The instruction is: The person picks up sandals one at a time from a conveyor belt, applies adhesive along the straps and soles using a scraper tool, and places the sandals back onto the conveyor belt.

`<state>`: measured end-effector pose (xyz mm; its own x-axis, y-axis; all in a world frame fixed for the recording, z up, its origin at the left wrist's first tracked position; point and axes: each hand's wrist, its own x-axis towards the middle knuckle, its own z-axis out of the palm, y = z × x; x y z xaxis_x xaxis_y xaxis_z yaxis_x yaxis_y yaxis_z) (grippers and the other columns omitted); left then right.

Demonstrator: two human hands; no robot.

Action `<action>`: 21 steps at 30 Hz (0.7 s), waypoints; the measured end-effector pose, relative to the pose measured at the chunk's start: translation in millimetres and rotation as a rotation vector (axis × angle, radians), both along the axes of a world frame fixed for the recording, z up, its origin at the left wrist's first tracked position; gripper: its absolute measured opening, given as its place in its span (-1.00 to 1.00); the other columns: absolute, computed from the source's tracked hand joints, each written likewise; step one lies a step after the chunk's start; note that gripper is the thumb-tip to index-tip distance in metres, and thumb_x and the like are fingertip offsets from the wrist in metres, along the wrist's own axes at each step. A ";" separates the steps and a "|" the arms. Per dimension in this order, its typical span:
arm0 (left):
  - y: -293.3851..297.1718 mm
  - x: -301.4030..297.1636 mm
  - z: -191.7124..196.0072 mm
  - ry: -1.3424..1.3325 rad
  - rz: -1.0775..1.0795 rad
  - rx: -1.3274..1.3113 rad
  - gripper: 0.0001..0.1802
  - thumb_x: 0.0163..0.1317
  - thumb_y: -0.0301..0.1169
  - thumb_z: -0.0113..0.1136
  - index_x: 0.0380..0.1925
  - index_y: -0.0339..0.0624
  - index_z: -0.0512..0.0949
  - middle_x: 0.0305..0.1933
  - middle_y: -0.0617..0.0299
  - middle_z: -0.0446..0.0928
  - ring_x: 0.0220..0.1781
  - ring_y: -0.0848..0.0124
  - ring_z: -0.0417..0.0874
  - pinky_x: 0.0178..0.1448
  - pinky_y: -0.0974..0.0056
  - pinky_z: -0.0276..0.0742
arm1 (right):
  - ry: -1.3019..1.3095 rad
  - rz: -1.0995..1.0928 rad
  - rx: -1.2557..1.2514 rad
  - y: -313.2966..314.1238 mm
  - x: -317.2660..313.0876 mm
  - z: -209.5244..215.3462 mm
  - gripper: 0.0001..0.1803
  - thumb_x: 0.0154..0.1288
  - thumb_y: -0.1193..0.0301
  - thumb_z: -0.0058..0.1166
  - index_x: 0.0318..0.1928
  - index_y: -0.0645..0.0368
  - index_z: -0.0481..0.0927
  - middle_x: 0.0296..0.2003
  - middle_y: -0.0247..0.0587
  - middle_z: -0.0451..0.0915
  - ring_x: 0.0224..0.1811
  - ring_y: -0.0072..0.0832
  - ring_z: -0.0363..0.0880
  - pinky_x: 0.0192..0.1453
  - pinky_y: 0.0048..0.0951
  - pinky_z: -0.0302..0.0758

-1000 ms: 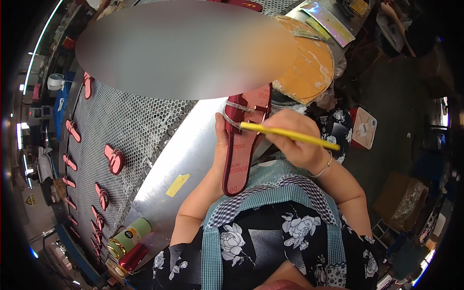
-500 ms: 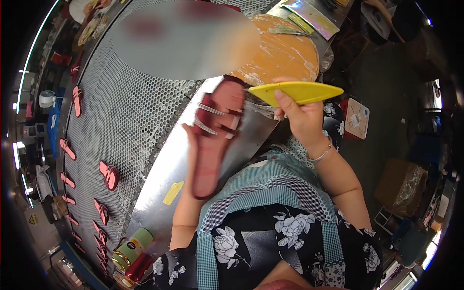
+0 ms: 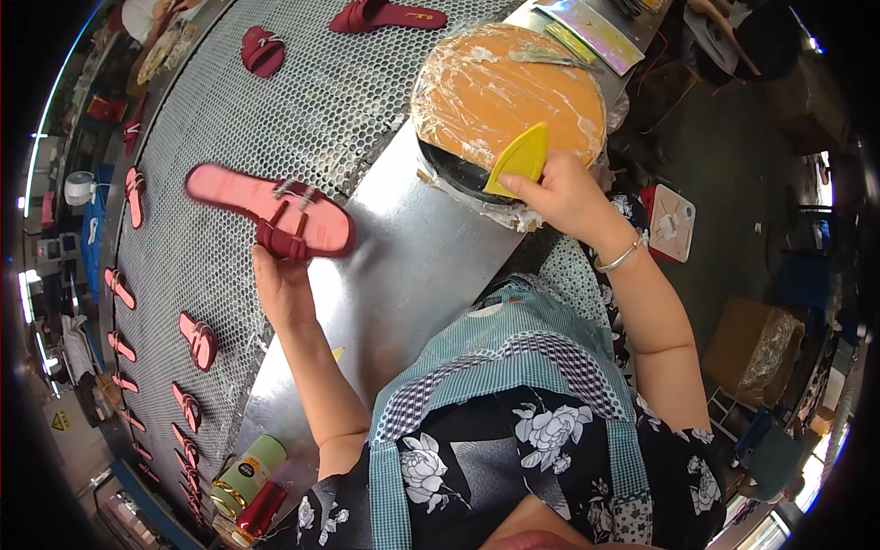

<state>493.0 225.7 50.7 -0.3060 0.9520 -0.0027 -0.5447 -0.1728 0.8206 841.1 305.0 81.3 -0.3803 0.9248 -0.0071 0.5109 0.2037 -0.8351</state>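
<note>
My left hand (image 3: 282,286) grips a slide sandal (image 3: 316,226) by its dark red straps. The sandal has a pink footbed and silvery trim across the straps. It is held over the perforated belt and the metal ledge, heel pointing to the far left. In my right hand (image 3: 570,200), thumb on top, is a flat yellow piece with a pointed tip (image 3: 522,158). That hand is at the near right edge of a round orange-topped tub (image 3: 477,96), wrapped in clear film over a black side.
A grey perforated belt (image 3: 247,128) carries several pink and dark red sandals (image 3: 198,341). Along it runs a shiny metal ledge (image 3: 394,220) with a green can (image 3: 257,467) near its lower end. An iridescent sheet (image 3: 591,32) lies past the tub.
My left hand has carried the sandal left, toward the belt, and turned it sideways. My right hand has tilted the yellow piece more upright and shifted it slightly. The yellow patch on the ledge is mostly hidden.
</note>
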 end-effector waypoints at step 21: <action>-3.1 133.5 43.7 -0.315 -0.299 -0.302 -0.47 0.31 -0.15 -0.09 0.05 -0.42 0.39 -0.08 -0.10 0.55 -0.16 0.17 0.66 -0.04 0.14 0.61 | 0.865 -0.079 -0.112 -62.9 -24.0 36.0 -0.76 0.28 0.55 0.09 -0.04 0.27 0.53 -0.21 -0.27 0.60 -0.42 -0.72 0.48 -0.36 -0.74 0.42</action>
